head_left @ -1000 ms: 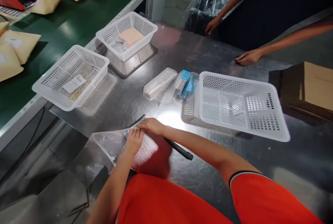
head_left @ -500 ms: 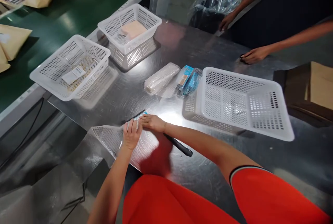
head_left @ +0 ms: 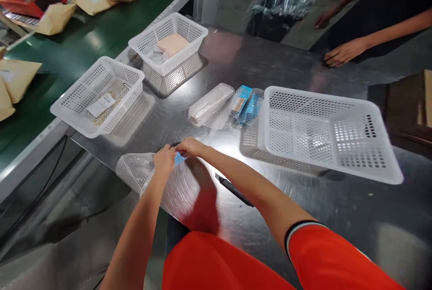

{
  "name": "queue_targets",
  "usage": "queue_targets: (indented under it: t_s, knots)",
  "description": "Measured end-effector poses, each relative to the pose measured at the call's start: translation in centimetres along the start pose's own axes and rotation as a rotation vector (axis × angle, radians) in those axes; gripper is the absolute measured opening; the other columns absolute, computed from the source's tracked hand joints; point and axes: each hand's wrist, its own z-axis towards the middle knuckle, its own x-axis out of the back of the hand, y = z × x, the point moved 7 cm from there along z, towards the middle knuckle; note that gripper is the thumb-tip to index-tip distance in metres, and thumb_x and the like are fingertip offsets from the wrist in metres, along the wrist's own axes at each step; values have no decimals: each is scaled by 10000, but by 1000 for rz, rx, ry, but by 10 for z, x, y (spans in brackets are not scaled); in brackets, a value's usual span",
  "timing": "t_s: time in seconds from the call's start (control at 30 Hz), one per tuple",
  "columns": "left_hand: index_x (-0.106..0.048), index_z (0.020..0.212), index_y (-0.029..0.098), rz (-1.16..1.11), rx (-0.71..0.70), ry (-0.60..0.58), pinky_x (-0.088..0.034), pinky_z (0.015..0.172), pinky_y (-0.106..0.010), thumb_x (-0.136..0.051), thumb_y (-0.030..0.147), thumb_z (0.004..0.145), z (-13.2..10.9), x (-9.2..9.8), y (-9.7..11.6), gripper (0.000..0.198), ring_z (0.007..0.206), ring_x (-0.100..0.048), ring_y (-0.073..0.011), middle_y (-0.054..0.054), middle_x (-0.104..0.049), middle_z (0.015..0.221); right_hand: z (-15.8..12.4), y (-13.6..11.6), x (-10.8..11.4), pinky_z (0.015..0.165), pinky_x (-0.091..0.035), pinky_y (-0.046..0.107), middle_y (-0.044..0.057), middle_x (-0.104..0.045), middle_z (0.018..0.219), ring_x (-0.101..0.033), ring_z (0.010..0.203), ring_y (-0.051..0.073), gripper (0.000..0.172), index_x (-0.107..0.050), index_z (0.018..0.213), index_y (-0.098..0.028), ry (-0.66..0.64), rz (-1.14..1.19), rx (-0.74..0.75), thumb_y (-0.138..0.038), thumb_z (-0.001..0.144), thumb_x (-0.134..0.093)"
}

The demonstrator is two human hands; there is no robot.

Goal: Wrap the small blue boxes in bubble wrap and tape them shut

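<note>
Near the table's front edge, my left hand (head_left: 164,160) is closed on a sheet of clear bubble wrap (head_left: 133,166), which spreads out to its left. Close against it, my right hand (head_left: 191,147) is closed with fingertips on a small blue packet (head_left: 179,158). Both hands cover most of the packet, so how far the wrap goes round it cannot be seen. A black utility knife (head_left: 233,189) lies on the metal table beneath my right forearm.
Bubble-wrapped bundles (head_left: 211,103) and blue packets (head_left: 245,105) lie mid-table beside a white basket (head_left: 332,164). Two more baskets (head_left: 97,96) (head_left: 168,40) stand at left, holding packages. Padded mailers (head_left: 89,0) sit on a green conveyor (head_left: 84,38). A co-worker's hand (head_left: 347,51) rests on the far edge.
The hands' fingers have gone from lying over the packet to gripping it, and the bubble wrap's left part has drawn up onto the table edge. The co-worker's hands have shifted right in view.
</note>
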Motion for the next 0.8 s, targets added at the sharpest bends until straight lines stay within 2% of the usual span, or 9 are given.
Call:
queue_targets:
  t_s: [0.07, 0.17, 0.27, 0.37, 0.47, 0.53, 0.6, 0.67, 0.8]
  knots:
    - [-685, 1109, 198, 12, 34, -58, -482, 738, -334, -350, 299, 1023, 13, 8, -7, 360, 931, -680, -230, -102, -656, 1163, 18, 9, 9, 615, -386, 259, 70, -776, 811, -649, 708, 170, 246, -802, 944, -157, -60, 8, -78, -85, 806, -611]
    - [-667, 1147, 176, 34, 42, -80, -482, 735, -323, -351, 258, 1019, 21, 15, -10, 351, 939, -696, -235, -115, -674, 1164, 34, 16, 16, 575, -357, 242, 54, -780, 813, -631, 672, 142, 279, -810, 974, -153, -90, 31, -102, -67, 785, -623]
    - [-644, 1190, 150, 35, -15, -85, -495, 833, -344, -483, 359, 988, 17, 12, -5, 332, 1032, -682, -265, -132, -699, 1147, 41, 21, 16, 563, -364, 217, 23, -778, 795, -635, 663, 121, 320, -812, 984, -164, -127, 58, -118, -33, 754, -631]
    - [-661, 1169, 119, 94, -133, 34, -460, 1008, -455, -698, 446, 854, 11, 11, 3, 455, 1074, -656, -320, -165, -714, 1096, 40, 20, 16, 585, -397, 217, 16, -782, 808, -659, 692, 134, 296, -815, 940, -176, -140, 49, -136, -30, 747, -645]
    - [-681, 1161, 83, 134, -201, 154, -413, 1097, -499, -721, 317, 831, 7, 6, 5, 406, 1031, -669, -307, -176, -729, 1034, 28, 12, 17, 666, -466, 263, 61, -785, 854, -696, 774, 194, 213, -805, 916, -168, -110, -3, -176, -89, 818, -633]
    - [-682, 1167, 68, 119, -231, 192, -428, 1094, -493, -690, 272, 839, 7, 0, 4, 387, 1000, -677, -290, -175, -736, 1019, 14, 3, 13, 792, -516, 324, 115, -779, 963, -711, 910, 243, 214, -780, 1005, -136, -68, -37, -201, -143, 886, -602]
    - [-676, 1182, 66, 107, -268, 226, -434, 1089, -502, -672, 259, 835, 8, -4, 4, 397, 996, -674, -289, -172, -738, 1020, -1, -7, 6, 976, -506, 402, 190, -719, 1196, -662, 1139, 293, 321, -706, 1187, -87, 1, -62, -201, -215, 899, -647]
    - [-665, 1198, 50, 101, -299, 232, -422, 1103, -502, -672, 251, 823, 9, -6, 5, 425, 1009, -667, -290, -178, -734, 1038, -11, -14, -1, 1094, -455, 453, 241, -618, 1362, -576, 1291, 308, 476, -613, 1315, -53, 82, -95, -186, -234, 883, -696]
    - [-636, 1226, -2, 116, -312, 195, -414, 1100, -502, -663, 255, 827, 8, -9, 6, 475, 1029, -656, -300, -206, -718, 1070, -16, -16, -10, 1074, -491, 433, 221, -654, 1308, -620, 1237, 258, 340, -612, 1293, -50, 146, -198, -181, -126, 969, -540]
